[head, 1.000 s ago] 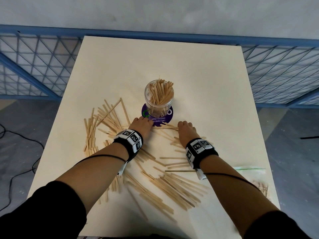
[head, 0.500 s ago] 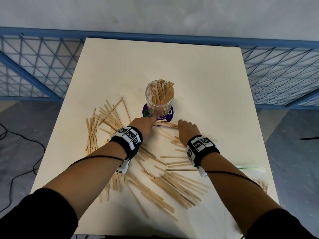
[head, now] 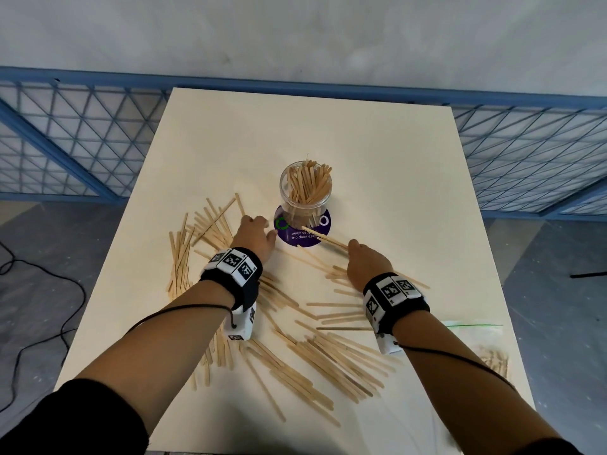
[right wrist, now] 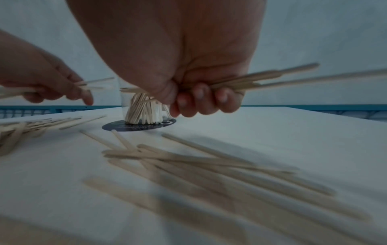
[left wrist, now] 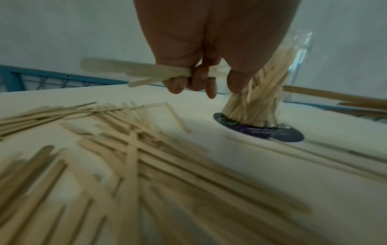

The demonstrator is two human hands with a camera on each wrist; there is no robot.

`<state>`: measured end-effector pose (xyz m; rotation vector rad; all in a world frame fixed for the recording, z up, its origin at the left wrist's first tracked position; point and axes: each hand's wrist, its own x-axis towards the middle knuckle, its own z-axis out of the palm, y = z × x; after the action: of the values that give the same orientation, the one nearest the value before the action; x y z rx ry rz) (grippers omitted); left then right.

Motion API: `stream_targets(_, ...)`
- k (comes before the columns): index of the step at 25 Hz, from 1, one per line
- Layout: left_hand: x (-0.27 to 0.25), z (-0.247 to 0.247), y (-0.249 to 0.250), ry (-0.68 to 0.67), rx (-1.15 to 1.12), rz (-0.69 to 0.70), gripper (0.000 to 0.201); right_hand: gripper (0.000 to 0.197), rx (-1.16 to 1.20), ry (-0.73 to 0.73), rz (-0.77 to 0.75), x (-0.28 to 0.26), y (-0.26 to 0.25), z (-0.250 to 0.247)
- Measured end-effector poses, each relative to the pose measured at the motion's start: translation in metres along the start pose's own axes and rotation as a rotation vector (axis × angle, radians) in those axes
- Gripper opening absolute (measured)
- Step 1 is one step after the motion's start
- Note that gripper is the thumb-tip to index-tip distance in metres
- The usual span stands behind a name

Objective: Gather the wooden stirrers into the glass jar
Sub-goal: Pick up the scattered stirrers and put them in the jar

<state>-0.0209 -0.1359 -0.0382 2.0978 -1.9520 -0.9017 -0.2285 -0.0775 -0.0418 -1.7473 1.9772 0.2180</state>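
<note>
A clear glass jar (head: pixel 305 195) packed with upright wooden stirrers stands on a purple round coaster (head: pixel 303 233) mid-table. Loose stirrers (head: pixel 328 359) lie scattered over the near half of the table. My left hand (head: pixel 254 236) hovers just left of the coaster and grips a small bundle of stirrers (left wrist: pixel 134 73). My right hand (head: pixel 364 261), near the coaster's front right, holds several stirrers (right wrist: pixel 261 79) in curled fingers; their tips (head: pixel 323 236) reach over the coaster toward the jar's base.
A cream table (head: pixel 394 159) bears everything; blue mesh fencing (head: pixel 82 142) runs behind and beside it. A clear zip bag (head: pixel 479 333) with some stirrers lies at the near right edge. A pile of stirrers (head: pixel 203 231) lies left of the jar. Cables trail on the floor at left.
Both hands have risen off the table with stirrers in their grip. The left hand shifted left of the coaster; the right hand drew back right with its bundle.
</note>
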Motion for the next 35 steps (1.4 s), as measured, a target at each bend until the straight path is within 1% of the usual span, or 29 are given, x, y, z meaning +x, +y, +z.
stream_targets(1,0.004,0.000,-0.005,-0.009,0.012,-0.096,0.042,0.026,0.016,-0.021,0.018,-0.003,0.003,0.002)
stream_targets(3,0.015,0.000,-0.014,-0.057,0.064,-0.238,0.052,0.042,-0.022,-0.103,0.039,-0.009,0.011,0.009)
stream_targets(4,0.020,0.000,-0.016,-0.072,0.080,-0.270,0.055,0.048,-0.072,-0.144,0.044,-0.011,0.015,0.013)
stream_targets(5,0.024,-0.001,-0.016,-0.071,0.072,-0.280,0.055,0.050,-0.113,-0.159,0.048,-0.012,0.019,0.017)
stream_targets(7,0.028,-0.005,-0.015,-0.063,0.053,-0.272,0.047,0.041,-0.114,-0.126,0.051,-0.012,0.022,0.022)
stream_targets(9,0.027,-0.006,-0.013,-0.058,0.106,-0.251,0.035,0.031,-0.130,-0.079,0.029,-0.009,0.022,0.024)
stream_targets(11,0.027,-0.002,-0.014,-0.078,0.172,-0.255,0.035,0.027,-0.187,-0.062,-0.003,-0.008,0.020,0.027)
stream_targets(13,0.035,0.008,-0.024,-0.116,0.209,-0.306,0.043,0.026,-0.237,-0.043,-0.036,-0.009,0.016,0.029)
stream_targets(14,0.039,0.013,-0.027,-0.124,0.201,-0.308,0.045,0.026,-0.259,-0.024,-0.050,-0.010,0.015,0.030)
stream_targets(15,0.039,0.014,-0.026,-0.113,0.167,-0.299,0.043,0.027,-0.279,-0.001,-0.064,-0.010,0.013,0.031)
stream_targets(18,0.020,0.001,-0.003,-0.113,0.098,-0.195,0.022,0.033,-0.319,0.024,-0.101,-0.012,0.010,0.032)
stream_targets(20,0.015,0.000,0.002,-0.098,0.093,-0.178,0.021,0.035,-0.341,0.015,-0.107,-0.012,0.008,0.032)
stream_targets(22,0.007,-0.003,0.001,-0.093,0.072,-0.194,0.023,0.036,-0.341,0.004,-0.089,-0.013,0.007,0.030)
stream_targets(24,0.002,-0.004,-0.001,-0.100,-0.003,-0.225,0.030,0.036,-0.310,0.016,-0.066,-0.013,0.007,0.028)
stream_targets(25,0.000,-0.006,0.000,-0.063,-0.061,-0.257,0.035,0.035,-0.292,0.031,-0.055,-0.014,0.007,0.026)
stream_targets(27,0.000,-0.013,0.008,-0.002,-0.189,-0.370,0.037,0.034,-0.255,0.053,-0.039,-0.017,0.009,0.021)
stream_targets(28,0.000,-0.015,0.011,0.035,-0.251,-0.385,0.037,0.033,-0.235,0.055,-0.033,-0.019,0.009,0.018)
stream_targets(30,-0.002,-0.016,0.018,0.066,-0.415,-0.344,0.033,0.033,-0.204,0.068,-0.037,-0.025,0.008,0.013)
stream_targets(32,-0.011,-0.015,0.021,0.064,-0.578,-0.260,0.018,0.032,-0.164,0.084,-0.058,-0.034,0.006,0.006)
stream_targets(33,-0.015,-0.014,0.022,0.071,-0.674,-0.233,0.019,0.031,-0.120,0.088,-0.067,-0.039,0.005,0.002)
stream_targets(35,-0.022,-0.015,0.028,0.080,-0.806,-0.184,0.026,0.028,0.001,0.076,-0.072,-0.048,0.001,-0.006)
